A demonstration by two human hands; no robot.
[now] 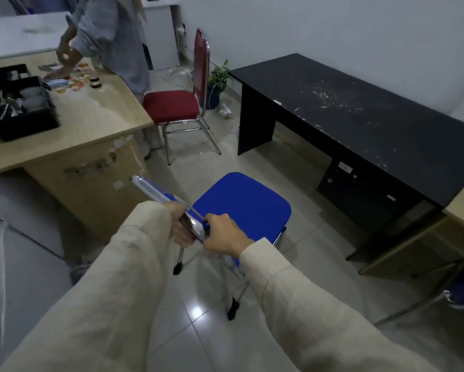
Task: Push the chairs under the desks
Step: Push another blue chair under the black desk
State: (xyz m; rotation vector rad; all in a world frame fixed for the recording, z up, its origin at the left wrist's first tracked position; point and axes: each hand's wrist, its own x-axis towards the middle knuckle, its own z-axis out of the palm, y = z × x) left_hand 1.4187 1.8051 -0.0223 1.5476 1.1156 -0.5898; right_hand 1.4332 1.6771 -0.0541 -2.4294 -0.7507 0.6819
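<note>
Head view: left hand (181,226) and right hand (225,233) both clench the blue chair (241,205) backrest, near the black desk (359,116).

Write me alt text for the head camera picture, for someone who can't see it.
Both hands, the left hand and the right hand, grip the chrome backrest of a blue chair standing on a tiled floor in front of a black desk. Behind it, a red chair stands beside a wooden desk, where another person handles small items.
</note>
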